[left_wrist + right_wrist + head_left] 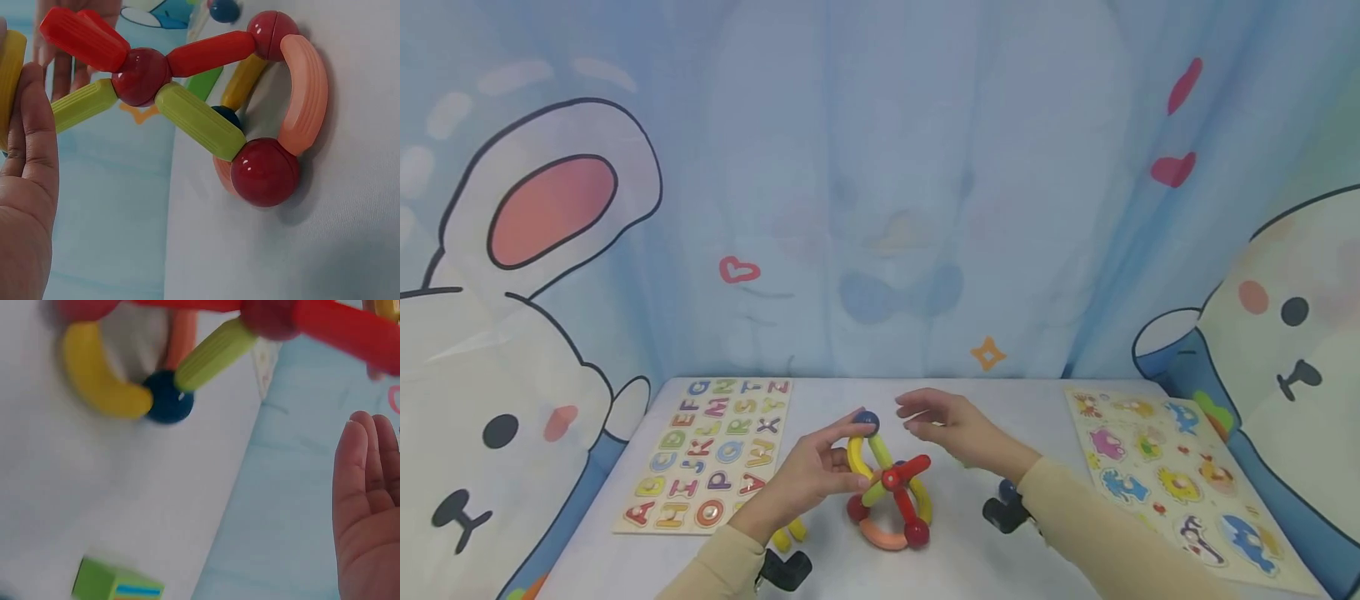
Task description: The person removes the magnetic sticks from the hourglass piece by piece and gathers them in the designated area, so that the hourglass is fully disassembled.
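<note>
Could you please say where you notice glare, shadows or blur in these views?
Left wrist: glints on the nearest red ball, soft shadow beside the salmon curved rod; right wrist: yellow curved rod and green block blurred; head: soft light, no strong glare on the tabletop.

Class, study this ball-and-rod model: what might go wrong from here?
1. The left hand grips the model near its top, by the upper yellow rod; a hard tug might pull it apart.
2. One end of the upper red rod sticks out free; the right hand, open nearby, might knock it.
</note>
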`<state>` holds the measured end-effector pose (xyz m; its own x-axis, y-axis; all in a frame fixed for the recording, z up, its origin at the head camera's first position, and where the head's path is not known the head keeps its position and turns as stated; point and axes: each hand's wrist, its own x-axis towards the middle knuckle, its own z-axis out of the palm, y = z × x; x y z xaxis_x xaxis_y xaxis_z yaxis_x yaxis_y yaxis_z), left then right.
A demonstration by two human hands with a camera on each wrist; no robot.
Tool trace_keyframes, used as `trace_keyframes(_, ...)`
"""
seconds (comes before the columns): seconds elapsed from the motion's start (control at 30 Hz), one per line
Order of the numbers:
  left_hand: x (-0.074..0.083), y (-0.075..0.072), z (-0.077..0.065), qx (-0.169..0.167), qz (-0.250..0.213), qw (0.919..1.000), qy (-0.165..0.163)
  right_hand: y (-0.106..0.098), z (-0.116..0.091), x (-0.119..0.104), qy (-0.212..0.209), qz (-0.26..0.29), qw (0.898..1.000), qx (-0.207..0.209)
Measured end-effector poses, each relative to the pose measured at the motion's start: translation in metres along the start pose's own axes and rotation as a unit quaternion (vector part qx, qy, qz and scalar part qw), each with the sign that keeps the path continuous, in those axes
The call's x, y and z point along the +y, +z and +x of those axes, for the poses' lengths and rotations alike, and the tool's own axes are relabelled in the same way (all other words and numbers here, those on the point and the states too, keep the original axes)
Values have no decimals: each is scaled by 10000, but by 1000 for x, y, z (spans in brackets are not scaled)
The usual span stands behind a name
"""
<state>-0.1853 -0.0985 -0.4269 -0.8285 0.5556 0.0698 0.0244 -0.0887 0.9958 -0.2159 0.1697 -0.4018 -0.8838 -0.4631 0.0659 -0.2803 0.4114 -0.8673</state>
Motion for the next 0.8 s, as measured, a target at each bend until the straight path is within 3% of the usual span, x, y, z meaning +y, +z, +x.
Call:
trace_keyframes(0.27, 0, -1, 0, 21, -44, 9999, -159, 18, 17, -9, -119, 509, 9962, -701)
trace_keyframes(0.6, 1, -2, -3, 137, 218, 9993, -257, 23, 21, -7, -49, 804, 9933, -828)
trace_keyframes(0.8, -2, -3, -5, 179, 322, 9987, -349, 27, 24, -7, -93, 488, 9966, -663)
